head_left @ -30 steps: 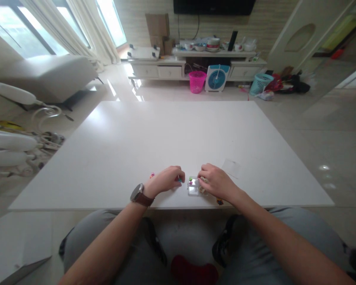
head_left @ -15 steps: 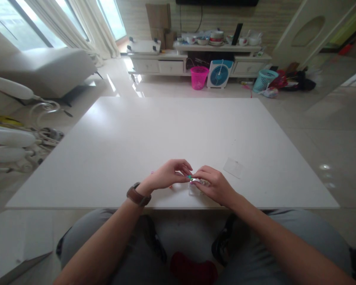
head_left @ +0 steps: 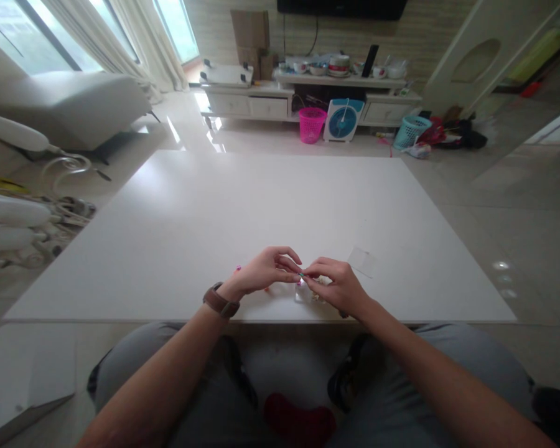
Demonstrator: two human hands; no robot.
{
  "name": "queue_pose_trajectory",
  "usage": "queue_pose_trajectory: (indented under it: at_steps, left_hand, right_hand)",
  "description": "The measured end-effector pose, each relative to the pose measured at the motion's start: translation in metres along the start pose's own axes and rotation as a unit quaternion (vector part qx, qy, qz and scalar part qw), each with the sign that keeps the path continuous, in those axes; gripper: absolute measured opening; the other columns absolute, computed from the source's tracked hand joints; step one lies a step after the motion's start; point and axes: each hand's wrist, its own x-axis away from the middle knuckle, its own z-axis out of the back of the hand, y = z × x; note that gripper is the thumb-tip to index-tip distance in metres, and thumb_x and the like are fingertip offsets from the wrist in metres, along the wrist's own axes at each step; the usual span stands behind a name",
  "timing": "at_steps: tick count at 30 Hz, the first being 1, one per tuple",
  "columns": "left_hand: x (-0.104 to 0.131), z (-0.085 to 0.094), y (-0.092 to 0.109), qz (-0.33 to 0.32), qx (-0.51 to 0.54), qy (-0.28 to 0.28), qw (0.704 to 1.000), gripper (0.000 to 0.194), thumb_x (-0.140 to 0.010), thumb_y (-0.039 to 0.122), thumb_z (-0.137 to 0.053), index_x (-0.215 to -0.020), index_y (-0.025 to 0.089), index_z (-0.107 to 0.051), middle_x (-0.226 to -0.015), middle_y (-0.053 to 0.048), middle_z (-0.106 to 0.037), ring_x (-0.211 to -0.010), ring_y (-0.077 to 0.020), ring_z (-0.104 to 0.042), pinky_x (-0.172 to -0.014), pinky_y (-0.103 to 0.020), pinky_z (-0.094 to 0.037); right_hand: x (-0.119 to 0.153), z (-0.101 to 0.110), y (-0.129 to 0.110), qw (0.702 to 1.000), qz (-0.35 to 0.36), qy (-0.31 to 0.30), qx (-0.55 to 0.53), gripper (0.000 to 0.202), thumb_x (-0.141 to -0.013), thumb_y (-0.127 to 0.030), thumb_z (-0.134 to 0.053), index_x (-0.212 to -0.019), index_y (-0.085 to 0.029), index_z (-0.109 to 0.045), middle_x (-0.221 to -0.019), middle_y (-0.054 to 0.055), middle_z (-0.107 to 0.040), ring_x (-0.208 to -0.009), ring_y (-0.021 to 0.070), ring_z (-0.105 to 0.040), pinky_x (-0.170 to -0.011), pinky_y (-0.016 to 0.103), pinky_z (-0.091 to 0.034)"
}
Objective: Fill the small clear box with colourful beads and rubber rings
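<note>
My left hand (head_left: 271, 269), with a brown watch band on its wrist, is closed at the fingertips on a small green piece (head_left: 301, 275). My right hand (head_left: 340, 285) meets it from the other side, thumb and fingers pinched on the same piece. Its exact kind is too small to make out. Just below the fingertips, a small clear box (head_left: 301, 295) stands on the table, with beige bits (head_left: 317, 290) beside or inside it, partly covered by my right hand. A small orange item (head_left: 267, 289) and a pink one (head_left: 238, 268) lie by my left hand.
A clear flat plastic sheet (head_left: 363, 261) lies on the white table (head_left: 261, 199), right of my right hand. Across the floor stand a pink basket (head_left: 312, 126), a blue fan (head_left: 343, 120) and a low cabinet (head_left: 247, 106). The table's front edge is close to my legs.
My fingertips have drawn closer together around the green piece. My right hand has shifted slightly, so more of the beige bits show. The whole view has moved a little.
</note>
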Motion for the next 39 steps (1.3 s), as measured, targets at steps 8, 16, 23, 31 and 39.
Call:
queue_pose_trajectory:
  at_steps: [8,16,23,31,39]
  left_hand:
    - [-0.003,0.009,-0.004,-0.028,-0.045,0.029,0.998,0.028,-0.07,0.021,-0.082,-0.091,0.013,-0.065,-0.09,-0.008,-0.075,-0.086,-0.0175,-0.069,-0.08,-0.031,-0.054]
    - [-0.005,0.024,-0.007,-0.082,-0.117,0.091,0.986,0.016,-0.074,0.017,-0.075,-0.087,0.013,-0.067,-0.089,-0.006,-0.072,-0.083,-0.0137,-0.066,-0.081,-0.03,-0.053]
    - [-0.006,0.018,-0.008,-0.087,-0.12,0.084,0.985,0.015,-0.074,0.016,-0.075,-0.086,0.013,-0.066,-0.089,-0.006,-0.072,-0.083,-0.014,-0.066,-0.081,-0.031,-0.054]
    - [-0.005,0.017,-0.008,-0.078,-0.126,0.078,0.986,0.017,-0.073,0.017,-0.075,-0.087,0.013,-0.066,-0.09,-0.006,-0.071,-0.085,-0.0152,-0.066,-0.083,-0.032,-0.055]
    - [-0.004,0.015,-0.007,-0.074,-0.115,0.057,0.989,0.018,-0.074,0.019,-0.075,-0.09,0.013,-0.066,-0.093,-0.007,-0.071,-0.089,-0.0165,-0.066,-0.087,-0.035,-0.053]
  right_hand:
    - [-0.003,0.004,0.009,0.998,-0.056,0.004,0.003,0.011,-0.083,-0.009,-0.067,-0.081,-0.019,-0.074,-0.079,0.002,-0.072,-0.072,0.0138,-0.065,-0.069,0.025,-0.048]
    - [0.001,-0.006,0.023,0.976,-0.064,-0.114,0.177,0.012,-0.083,-0.011,-0.067,-0.074,-0.017,-0.073,-0.081,0.005,-0.065,-0.079,0.0168,-0.059,-0.073,0.028,-0.045]
    - [-0.005,-0.015,0.018,0.957,-0.104,-0.136,0.236,0.012,-0.085,-0.015,-0.067,-0.076,-0.017,-0.074,-0.083,0.004,-0.062,-0.081,0.0163,-0.057,-0.073,0.027,-0.042]
    - [-0.009,-0.015,0.017,0.95,-0.14,-0.162,0.227,0.013,-0.087,-0.019,-0.067,-0.078,-0.018,-0.076,-0.082,0.004,-0.063,-0.08,0.0162,-0.059,-0.073,0.027,-0.041]
    - [-0.009,0.0,0.009,0.978,-0.118,-0.099,0.14,0.004,-0.083,-0.013,-0.07,-0.084,-0.016,-0.071,-0.079,0.002,-0.063,-0.075,0.0155,-0.058,-0.07,0.027,-0.043]
